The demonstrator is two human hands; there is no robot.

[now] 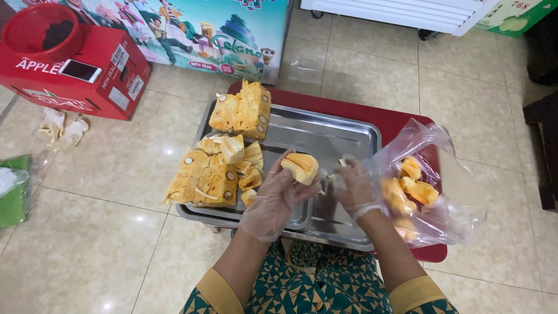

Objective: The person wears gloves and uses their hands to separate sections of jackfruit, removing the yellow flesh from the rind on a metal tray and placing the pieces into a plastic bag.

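My left hand [273, 197], in a thin clear glove, holds a yellow jackfruit pod [300, 167] above a steel tray [325, 136]. My right hand [356, 187], also gloved, is just right of the pod, fingers pinched on a pale strip coming from it. Large cut jackfruit chunks [204, 179] lie on the tray's left side, with another chunk [243, 110] at its far left corner. A clear plastic bag [433, 192] holding several peeled yellow pods sits just right of my right hand.
The trays rest on a red low table [401, 122] over a beige tiled floor. A red cardboard box [87, 81] with a phone and a red bowl on it stands at the far left. Fruit scraps [61, 129] and a green bag [14, 195] lie on the floor to the left.
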